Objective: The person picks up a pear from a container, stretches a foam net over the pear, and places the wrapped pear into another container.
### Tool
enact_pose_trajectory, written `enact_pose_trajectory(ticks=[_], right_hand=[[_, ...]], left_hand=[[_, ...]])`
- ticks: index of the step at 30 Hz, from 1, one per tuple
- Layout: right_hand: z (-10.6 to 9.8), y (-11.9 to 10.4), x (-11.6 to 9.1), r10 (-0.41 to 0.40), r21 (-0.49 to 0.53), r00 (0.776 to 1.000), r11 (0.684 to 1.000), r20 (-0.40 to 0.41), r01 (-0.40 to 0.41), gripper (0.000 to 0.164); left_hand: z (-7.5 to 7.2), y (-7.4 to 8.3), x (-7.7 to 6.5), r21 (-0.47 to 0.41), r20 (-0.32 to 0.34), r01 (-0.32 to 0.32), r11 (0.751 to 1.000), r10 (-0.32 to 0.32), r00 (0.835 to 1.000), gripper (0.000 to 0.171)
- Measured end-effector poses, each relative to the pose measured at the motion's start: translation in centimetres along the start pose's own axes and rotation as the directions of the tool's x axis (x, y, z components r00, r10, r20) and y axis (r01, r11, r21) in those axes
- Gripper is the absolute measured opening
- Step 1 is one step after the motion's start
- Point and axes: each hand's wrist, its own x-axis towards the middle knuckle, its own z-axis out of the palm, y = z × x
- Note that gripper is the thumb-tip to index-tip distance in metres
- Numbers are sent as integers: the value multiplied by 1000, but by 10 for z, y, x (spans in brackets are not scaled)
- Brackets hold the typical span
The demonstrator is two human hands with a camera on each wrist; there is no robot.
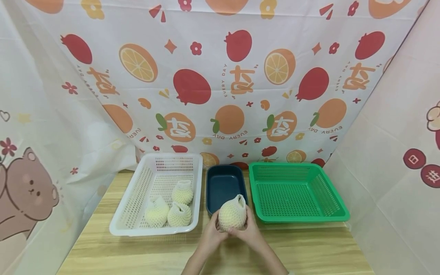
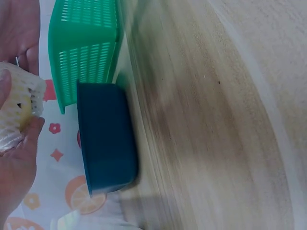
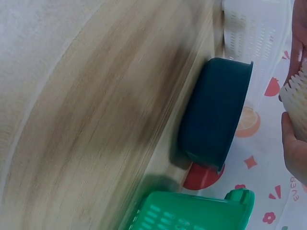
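Note:
Between both hands, above the front edge of the dark blue bin (image 1: 225,187), is a round pale-yellow fruit in a white foam net (image 1: 232,215). My left hand (image 1: 212,231) grips it from the left, and my right hand (image 1: 252,231) grips it from the right with the thumb across its lower front. The net's gathered open end points up. In the left wrist view the netted fruit (image 2: 18,108) shows yellow through the mesh; its kind cannot be told. Several similar netted fruits (image 1: 157,212) sit in the white basket (image 1: 125,214) to the left.
A green plastic basket (image 1: 302,219) stands right of the blue bin, on the wood-grain table (image 1: 309,252). Behind them hangs a fruit-print cloth (image 1: 213,42), with more printed cloth along both sides.

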Motion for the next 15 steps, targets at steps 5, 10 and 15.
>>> enact_pose_trajectory(ticks=[5,10,15], right_hand=[[-1,1,1,9,19,1000,1000,-9,-9,92],[-1,-4,1,11,20,1000,1000,-26,-11,89],[5,-21,-5,-26,-40,999,999,-38,25,87]], left_hand=[[2,-2,0,76,-46,-49,996,53,998,72],[2,-4,0,84,-26,-56,995,58,998,72],[2,-2,-1,153,49,-82,985,76,996,90]])
